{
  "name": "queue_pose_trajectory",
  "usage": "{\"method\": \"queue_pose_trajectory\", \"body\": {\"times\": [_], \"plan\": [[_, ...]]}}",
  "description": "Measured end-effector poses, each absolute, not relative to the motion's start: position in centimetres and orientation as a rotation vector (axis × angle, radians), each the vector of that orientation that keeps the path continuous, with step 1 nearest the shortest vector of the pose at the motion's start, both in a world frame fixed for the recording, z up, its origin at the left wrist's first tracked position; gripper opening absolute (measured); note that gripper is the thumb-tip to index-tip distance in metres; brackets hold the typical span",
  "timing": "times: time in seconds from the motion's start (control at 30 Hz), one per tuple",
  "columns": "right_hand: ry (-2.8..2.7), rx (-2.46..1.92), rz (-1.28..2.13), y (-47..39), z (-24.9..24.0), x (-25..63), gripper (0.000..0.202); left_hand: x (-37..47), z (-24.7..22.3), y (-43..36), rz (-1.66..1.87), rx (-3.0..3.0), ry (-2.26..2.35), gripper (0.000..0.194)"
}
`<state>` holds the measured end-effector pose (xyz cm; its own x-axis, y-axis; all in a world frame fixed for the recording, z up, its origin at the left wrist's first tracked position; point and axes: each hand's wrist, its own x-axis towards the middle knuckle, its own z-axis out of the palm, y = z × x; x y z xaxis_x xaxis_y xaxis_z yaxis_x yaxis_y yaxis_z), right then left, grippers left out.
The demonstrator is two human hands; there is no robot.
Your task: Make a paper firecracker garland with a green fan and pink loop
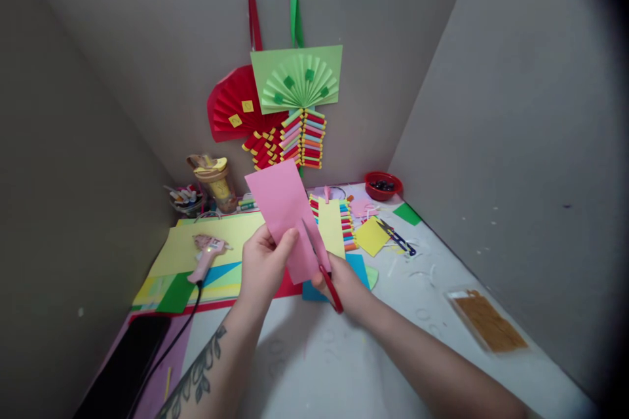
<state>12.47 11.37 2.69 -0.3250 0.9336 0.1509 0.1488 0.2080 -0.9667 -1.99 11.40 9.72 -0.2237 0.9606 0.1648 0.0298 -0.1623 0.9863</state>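
Scissors meet pink paper above the table

From where I stand, the left hand [265, 265] pinches a sheet of pink paper [281, 209], thumb pressed flat on the front and fingers tucked behind. The right hand [350, 288] is closed around the red handle of a pair of scissors [333, 288], the visible blade lying over the paper's right side; I can't tell how wide the blades stand. The paper is tilted, held up over the white table [393, 327]. Left of it, a glue gun [209, 260] rests on coloured sheets. To the right, small snips [397, 237] touch a yellow square [372, 236]. A red bowl [382, 195] sits in the back corner, and a green paper fan [302, 82] hangs on the wall.
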Motion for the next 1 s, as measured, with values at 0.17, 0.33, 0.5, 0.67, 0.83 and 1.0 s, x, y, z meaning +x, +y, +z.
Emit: {"method": "queue_pose_trajectory", "body": {"times": [0.17,0.33,0.5,0.67,0.83,1.0], "plan": [[-1.639,-1.001,1.195,11.4,2.0,12.4,0.047,-1.9,10.1,11.1,1.488,1.24,1.332,0.023],[-1.633,-1.013,1.208,11.4,1.5,12.4,0.047,-1.9,10.3,11.0,1.476,1.284,1.366,0.022],[-1.613,-1.078,1.213,11.4,1.0,12.3,0.044,-1.9,10.0,11.1,1.442,1.298,1.34,0.023],[-1.582,-1.051,1.24,11.5,0.9,12.2,0.041,-1.9,9.8,11.2,1.43,1.305,1.335,0.023],[-1.561,-0.987,1.269,11.4,1.5,12.2,0.049,-1.9,10.1,11.1,1.417,1.302,1.357,0.023],[-1.59,-0.996,1.261,11.3,2.0,12.5,0.052,-1.7,10.3,10.8,1.419,1.326,1.362,0.022]]}}
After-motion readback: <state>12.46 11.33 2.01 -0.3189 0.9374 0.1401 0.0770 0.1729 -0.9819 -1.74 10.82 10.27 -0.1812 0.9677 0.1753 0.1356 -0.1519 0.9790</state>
